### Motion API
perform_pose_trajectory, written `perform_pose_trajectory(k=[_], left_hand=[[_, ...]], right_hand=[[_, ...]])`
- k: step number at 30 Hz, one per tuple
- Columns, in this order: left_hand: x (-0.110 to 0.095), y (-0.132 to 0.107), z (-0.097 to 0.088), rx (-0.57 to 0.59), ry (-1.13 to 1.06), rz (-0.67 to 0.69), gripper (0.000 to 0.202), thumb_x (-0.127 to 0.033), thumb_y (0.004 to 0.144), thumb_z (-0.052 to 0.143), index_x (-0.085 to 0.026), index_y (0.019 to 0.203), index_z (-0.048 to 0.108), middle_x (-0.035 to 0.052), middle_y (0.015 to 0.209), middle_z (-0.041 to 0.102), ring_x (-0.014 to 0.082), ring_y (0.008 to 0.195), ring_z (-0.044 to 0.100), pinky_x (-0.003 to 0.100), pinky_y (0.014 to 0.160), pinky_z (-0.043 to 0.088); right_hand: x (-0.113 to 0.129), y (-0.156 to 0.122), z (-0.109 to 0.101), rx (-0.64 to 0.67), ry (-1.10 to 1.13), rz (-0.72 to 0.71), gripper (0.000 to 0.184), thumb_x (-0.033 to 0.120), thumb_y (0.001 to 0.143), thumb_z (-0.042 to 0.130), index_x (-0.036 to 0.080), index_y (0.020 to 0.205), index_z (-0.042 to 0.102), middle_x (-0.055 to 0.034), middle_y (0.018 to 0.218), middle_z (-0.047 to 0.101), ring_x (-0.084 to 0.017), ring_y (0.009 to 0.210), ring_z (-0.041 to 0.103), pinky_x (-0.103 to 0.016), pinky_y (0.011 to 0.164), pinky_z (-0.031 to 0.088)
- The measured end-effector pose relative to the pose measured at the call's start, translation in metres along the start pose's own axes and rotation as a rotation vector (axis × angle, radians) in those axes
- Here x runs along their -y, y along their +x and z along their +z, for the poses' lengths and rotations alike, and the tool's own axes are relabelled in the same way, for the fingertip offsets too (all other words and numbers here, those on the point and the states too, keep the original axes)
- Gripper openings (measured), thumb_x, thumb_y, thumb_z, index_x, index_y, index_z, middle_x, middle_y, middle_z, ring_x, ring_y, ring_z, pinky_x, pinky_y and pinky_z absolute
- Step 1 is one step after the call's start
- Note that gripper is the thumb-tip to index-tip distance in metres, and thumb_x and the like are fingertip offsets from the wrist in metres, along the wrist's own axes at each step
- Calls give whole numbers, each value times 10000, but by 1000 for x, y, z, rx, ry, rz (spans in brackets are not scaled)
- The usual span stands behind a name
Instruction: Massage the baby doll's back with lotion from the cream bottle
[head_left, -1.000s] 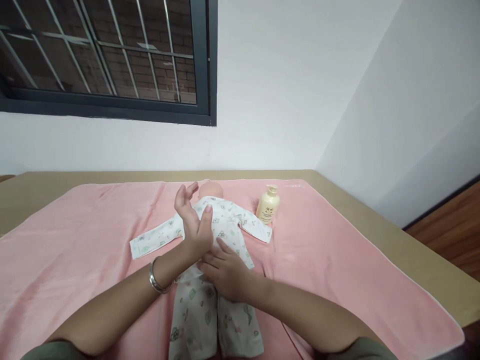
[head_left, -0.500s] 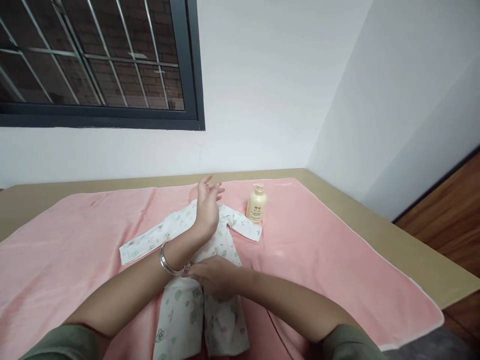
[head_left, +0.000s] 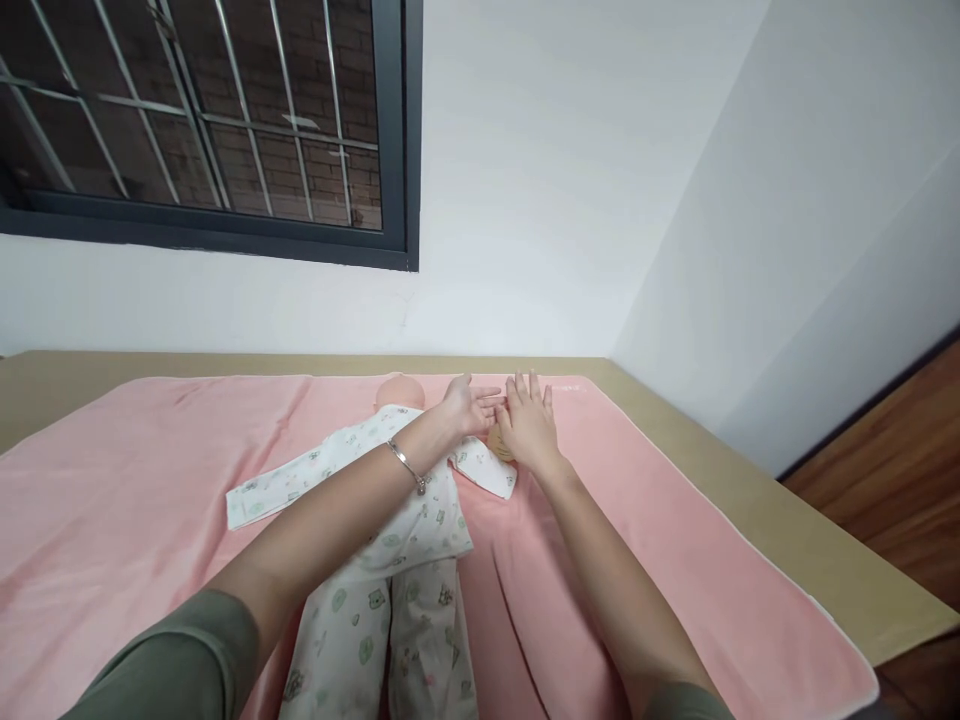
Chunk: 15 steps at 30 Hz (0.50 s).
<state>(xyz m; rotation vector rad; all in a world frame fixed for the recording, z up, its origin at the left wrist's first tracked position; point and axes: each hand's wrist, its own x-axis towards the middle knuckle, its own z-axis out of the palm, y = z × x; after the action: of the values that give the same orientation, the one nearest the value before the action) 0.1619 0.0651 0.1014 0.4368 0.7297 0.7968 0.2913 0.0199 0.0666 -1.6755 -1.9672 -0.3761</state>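
Note:
A doll [head_left: 400, 391] lies on its back on a pink sheet [head_left: 637, 510], its smooth round head towards the wall. It wears a white printed top [head_left: 420, 525] and matching trousers [head_left: 367, 640]. My left hand [head_left: 471, 404], with a silver bangle on its wrist, reaches across the doll, palm turned up and fingers stretched out. Beside it my right hand [head_left: 531, 425] is spread, palm down, over a pale yellow pump bottle [head_left: 500, 446]. The hands hide most of the bottle and its pump; whether my right palm touches the pump I cannot tell.
The sheet covers a tan surface [head_left: 690, 460] that runs up to a white wall [head_left: 525, 180]. A dark-framed window [head_left: 405, 150] with bars is at the upper left. Brown wood [head_left: 885, 460] shows on the right.
My right hand has left my left wrist and moved up and right to the bottle. My left hand has moved right and turned palm up, uncovering the doll's head.

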Motion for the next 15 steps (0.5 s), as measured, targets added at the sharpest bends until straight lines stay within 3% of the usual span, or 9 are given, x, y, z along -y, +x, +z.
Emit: perform_pose_trajectory(k=[4, 8, 12, 15], left_hand=[[6, 9, -2, -4, -8, -27, 585, -486, 968, 238, -58, 1251, 518, 244, 1095, 645, 298, 874, 682, 417, 673, 568], [10, 15, -9, -14, -2, -63, 561, -468, 972, 230, -63, 1236, 514, 232, 1034, 658, 289, 834, 684, 418, 668, 568], [20, 12, -15, 3, 23, -125, 568, -475, 974, 221, -53, 1221, 509, 227, 992, 668, 294, 808, 688, 424, 660, 562], [28, -1, -24, 25, 51, -189, 589, -485, 975, 220, -27, 1221, 497, 250, 1003, 662, 310, 834, 693, 421, 668, 556]], right_hand=[[-4, 0, 10, 30, -46, -46, 568, 278, 954, 322, 21, 1459, 369, -171, 1551, 334, -261, 1480, 177, -490, 1197, 99], [1, 1, 3, 5, -75, -22, 519, 259, 940, 340, 25, 1384, 471, -187, 1456, 479, -263, 1423, 322, -462, 1195, 85], [12, 14, -13, 18, -141, 84, 435, 265, 936, 352, 57, 1219, 607, -202, 1249, 646, -269, 1249, 536, -481, 1184, 4], [19, 30, -27, 140, -140, 235, 435, 287, 956, 314, 74, 1077, 673, -197, 1030, 723, -279, 1062, 648, -527, 1166, -6]])
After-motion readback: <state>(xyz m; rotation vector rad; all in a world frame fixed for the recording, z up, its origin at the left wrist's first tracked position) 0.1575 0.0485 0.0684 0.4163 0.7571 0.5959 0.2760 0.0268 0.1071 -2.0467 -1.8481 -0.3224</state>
